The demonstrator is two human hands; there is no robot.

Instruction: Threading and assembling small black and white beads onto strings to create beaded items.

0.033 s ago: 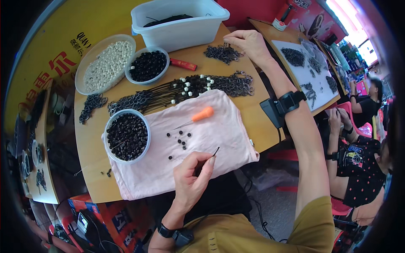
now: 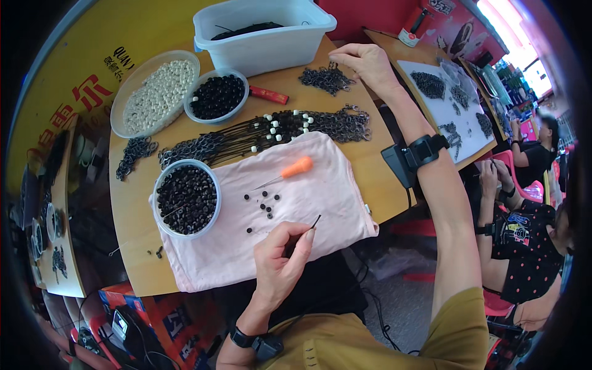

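My left hand (image 2: 282,259) is closed above the near edge of the pink cloth (image 2: 333,185), pinching a short black cord (image 2: 316,221) whose tip sticks up past the thumb. My right hand (image 2: 370,66) reaches to the far right of the table, thumb and forefinger together on a small piece of chain over a heap of dark metal chains (image 2: 325,79). On the cloth lie an awl (image 2: 296,167) with an orange handle and several loose black beads (image 2: 264,206). Left of them stands a round tub of small black beads (image 2: 187,198) with a thin needle-like rod in it.
Behind the cloth lies a row of black cords (image 2: 237,137) with white beads and chain ends. Bowls of white beads (image 2: 154,98) and black beads (image 2: 216,97), a red tube (image 2: 268,94) and a white bin (image 2: 265,46) stand farther back. People sit at the right.
My right hand's fingertips have shifted very slightly, and a bit of chain shows more clearly beneath them. My left hand holds still with the cord.
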